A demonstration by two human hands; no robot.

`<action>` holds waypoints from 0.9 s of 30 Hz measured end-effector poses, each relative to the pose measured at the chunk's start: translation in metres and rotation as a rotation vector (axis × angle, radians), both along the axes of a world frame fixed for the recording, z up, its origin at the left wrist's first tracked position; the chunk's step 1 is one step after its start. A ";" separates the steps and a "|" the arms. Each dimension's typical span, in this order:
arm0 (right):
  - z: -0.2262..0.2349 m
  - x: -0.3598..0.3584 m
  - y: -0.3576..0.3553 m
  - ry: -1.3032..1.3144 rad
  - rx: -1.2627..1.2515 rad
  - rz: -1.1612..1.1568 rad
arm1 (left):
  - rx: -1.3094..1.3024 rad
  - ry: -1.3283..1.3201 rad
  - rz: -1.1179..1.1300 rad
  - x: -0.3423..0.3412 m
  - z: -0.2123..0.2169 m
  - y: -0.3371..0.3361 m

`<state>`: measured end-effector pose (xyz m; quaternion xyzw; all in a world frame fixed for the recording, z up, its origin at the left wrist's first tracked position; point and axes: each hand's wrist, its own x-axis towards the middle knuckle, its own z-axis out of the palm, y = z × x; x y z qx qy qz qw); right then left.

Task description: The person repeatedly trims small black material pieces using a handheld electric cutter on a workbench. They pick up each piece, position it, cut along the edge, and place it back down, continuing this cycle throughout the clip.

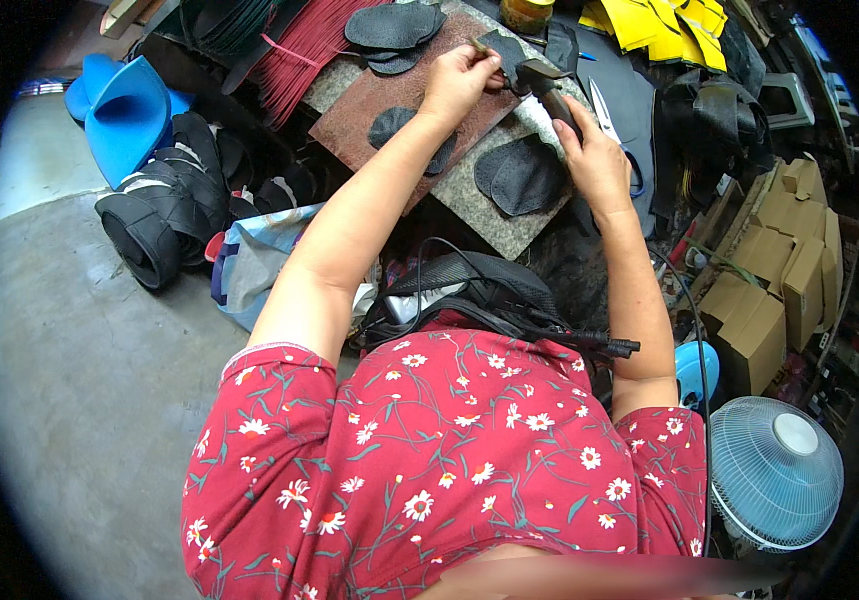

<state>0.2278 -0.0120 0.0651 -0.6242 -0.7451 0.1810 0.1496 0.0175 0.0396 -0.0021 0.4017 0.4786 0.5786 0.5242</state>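
The left hand (458,82) pinches a small dark leather piece (503,47) at twelve o'clock; the right hand (595,160) is clamped on a dark tool (550,88) touching it; I judge the work midway, since finished-looking pieces (522,175) lie at one o'clock and a stack (390,28) waits.

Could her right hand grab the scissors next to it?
Probably yes. The scissors lie on the worktop right beside the right hand, with nothing between them. But that hand already holds a dark tool, so it would likely have to put that down first.
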 end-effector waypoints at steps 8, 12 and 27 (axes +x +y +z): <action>-0.002 0.023 -0.007 0.145 -0.069 -0.167 | 0.068 0.300 0.013 0.003 0.000 0.000; -0.002 0.029 -0.007 0.160 -0.119 -0.210 | 0.055 0.280 -0.008 0.001 0.000 0.002; 0.046 -0.001 -0.017 0.454 0.488 0.076 | 0.583 0.995 0.034 0.015 0.017 -0.008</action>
